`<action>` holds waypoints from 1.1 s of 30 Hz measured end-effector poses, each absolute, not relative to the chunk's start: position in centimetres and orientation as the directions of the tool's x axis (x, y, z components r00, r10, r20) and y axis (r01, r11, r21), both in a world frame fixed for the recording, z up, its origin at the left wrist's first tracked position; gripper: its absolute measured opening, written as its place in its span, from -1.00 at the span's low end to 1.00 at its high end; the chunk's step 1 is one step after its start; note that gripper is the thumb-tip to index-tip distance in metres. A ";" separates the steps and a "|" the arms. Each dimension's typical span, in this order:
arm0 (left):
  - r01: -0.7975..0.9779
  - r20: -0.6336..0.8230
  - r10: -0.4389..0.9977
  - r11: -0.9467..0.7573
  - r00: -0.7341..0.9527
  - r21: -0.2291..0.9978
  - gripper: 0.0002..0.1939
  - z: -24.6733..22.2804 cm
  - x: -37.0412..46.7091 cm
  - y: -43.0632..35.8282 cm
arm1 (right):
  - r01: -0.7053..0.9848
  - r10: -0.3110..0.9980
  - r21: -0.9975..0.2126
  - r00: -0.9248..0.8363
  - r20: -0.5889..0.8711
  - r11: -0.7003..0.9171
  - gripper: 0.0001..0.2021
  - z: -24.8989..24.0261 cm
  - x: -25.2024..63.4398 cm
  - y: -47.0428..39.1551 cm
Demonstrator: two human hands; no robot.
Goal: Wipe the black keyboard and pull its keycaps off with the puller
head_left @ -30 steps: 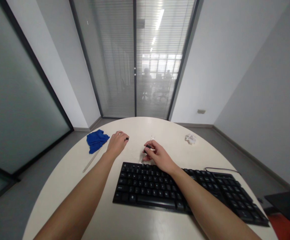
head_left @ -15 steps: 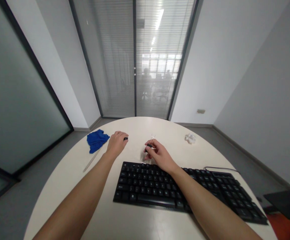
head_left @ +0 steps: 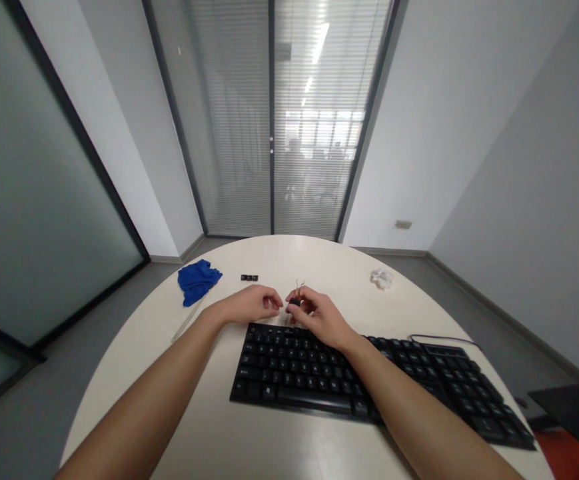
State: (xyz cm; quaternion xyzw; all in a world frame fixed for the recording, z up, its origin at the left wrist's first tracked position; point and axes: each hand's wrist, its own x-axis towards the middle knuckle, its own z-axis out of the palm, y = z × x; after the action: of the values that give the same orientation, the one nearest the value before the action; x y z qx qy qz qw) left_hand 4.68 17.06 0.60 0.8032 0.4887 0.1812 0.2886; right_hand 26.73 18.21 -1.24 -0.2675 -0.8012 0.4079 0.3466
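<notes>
Over the top edge of the black keyboard (head_left: 314, 400), my right hand (head_left: 316, 313) pinches a small black keycap (head_left: 294, 302), with a thin wire tool (head_left: 299, 285) sticking up past its fingers. My left hand (head_left: 256, 303) is just left of it, thumb and fingers curved with a gap between them and nothing seen in the grasp. The fingertips of the two hands are close but apart. A short row of small black keycaps (head_left: 249, 277) lies on the table beyond my left hand.
A blue cloth (head_left: 198, 280) lies on the round white table (head_left: 134, 360) at the left, beside a thin pale stick (head_left: 186, 323). Crumpled white material (head_left: 381, 279) is at the right. The keyboard's cable (head_left: 444, 337) curls behind its right part. A dark chair part (head_left: 574, 407) stands at the lower right.
My left hand has let go of a keycap in the row and moved right and nearer, towards my right hand. My right hand keeps its hold, its keycap slightly lower.
</notes>
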 end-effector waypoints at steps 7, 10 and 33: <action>0.686 -0.168 0.826 -0.313 0.539 0.657 -0.73 1.0 5.4 15.7 | 0.173 0.662 -0.758 -0.631 0.405 0.629 -0.82 -1.2 27.1 18.2; 0.704 -0.182 0.813 -0.339 0.553 0.624 -0.74 0.9 5.6 15.8 | 0.170 0.651 -0.747 -0.636 0.415 0.643 -0.81 -1.4 27.1 18.2; 0.640 -0.136 0.818 -0.322 0.560 0.698 -0.70 0.3 6.2 16.0 | 0.146 0.769 -0.910 -0.595 0.233 0.388 -0.80 -2.5 26.7 18.9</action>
State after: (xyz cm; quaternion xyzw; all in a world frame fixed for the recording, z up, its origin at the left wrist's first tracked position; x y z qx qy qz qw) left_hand 6.17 16.03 0.34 0.8038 0.4533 0.1215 0.3656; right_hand 26.75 18.95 -2.51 -0.2997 -0.7627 0.4647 0.3354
